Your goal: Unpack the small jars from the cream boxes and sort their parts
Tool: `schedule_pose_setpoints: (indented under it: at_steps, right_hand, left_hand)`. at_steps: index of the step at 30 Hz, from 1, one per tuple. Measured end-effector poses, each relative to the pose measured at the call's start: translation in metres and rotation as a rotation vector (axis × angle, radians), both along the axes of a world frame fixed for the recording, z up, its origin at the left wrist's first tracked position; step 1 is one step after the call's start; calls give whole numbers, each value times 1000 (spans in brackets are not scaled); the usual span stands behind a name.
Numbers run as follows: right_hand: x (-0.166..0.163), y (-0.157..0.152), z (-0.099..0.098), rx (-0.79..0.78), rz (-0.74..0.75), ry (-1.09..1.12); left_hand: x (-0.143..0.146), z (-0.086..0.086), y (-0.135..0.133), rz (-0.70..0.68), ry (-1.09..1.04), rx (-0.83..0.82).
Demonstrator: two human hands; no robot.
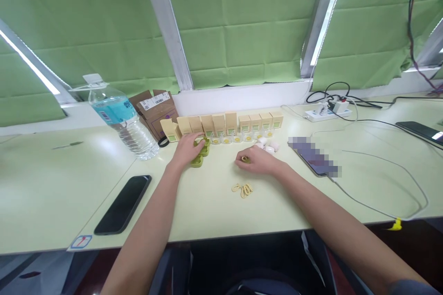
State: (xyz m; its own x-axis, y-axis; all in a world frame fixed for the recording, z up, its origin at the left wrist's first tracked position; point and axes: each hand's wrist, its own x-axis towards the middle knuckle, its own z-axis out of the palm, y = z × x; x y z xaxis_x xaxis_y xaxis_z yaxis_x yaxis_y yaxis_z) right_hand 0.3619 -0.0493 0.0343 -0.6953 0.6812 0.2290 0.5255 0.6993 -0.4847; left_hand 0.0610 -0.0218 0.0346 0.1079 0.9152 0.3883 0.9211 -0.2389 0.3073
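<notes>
My left hand (188, 150) lies over a green, raised-rimmed plastic piece (205, 149), its thumb and fingers around the upper left side. A similar green piece (197, 162) sits just below it, near the palm. My right hand (259, 159) rests on the table with its fingers curled together. A small olive-yellow loop (245, 159) shows at those fingertips. Several pale yellow loops (246, 190) lie loose in front of the right hand. Behind its knuckles are several whitish, rounded items (270, 148).
Small cream boxes (219, 124) stand in a row, with clear little containers (226, 139) before them. A water bottle (128, 122), brown carton (157, 113) and black phone (122, 205) are left. Right are a cabled phone (314, 159) and power strip (316, 115).
</notes>
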Motion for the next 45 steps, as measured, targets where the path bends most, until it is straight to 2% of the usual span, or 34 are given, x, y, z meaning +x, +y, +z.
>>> schedule_pose_setpoints:
  at_steps: [5,9,17,21,25,29,33,38,42,45]
  right_hand:
    - [-1,-1,0,-6,3,2]
    - [0,-1,0,-13,-2,5]
    - [1,-3,1,-29,-17,7]
    - [0,-3,1,-29,-8,17]
    - [0,-3,2,-29,-18,61]
    - [0,-3,4,-16,-82,132]
    - [1,-5,5,-44,-99,217]
    - [1,-5,5,3,-144,228]
    - [1,-4,5,37,-166,210]
    - [1,-3,3,40,-148,202]
  left_hand:
    - [2,-6,2,-22,83,-173]
    - [-5,-5,-8,-38,41,-194]
    - [-5,23,-39,-53,80,-229]
    - [-5,28,-43,-28,122,-256]
    - [-7,28,-40,20,73,-207]
    - [5,35,-38,43,20,-63]
    - [39,50,-42,-71,-68,7]
    - [90,61,-48,-355,-193,-220]
    - [115,54,-44,-499,-275,-317]
    - [122,37,-42,-513,-396,-322]
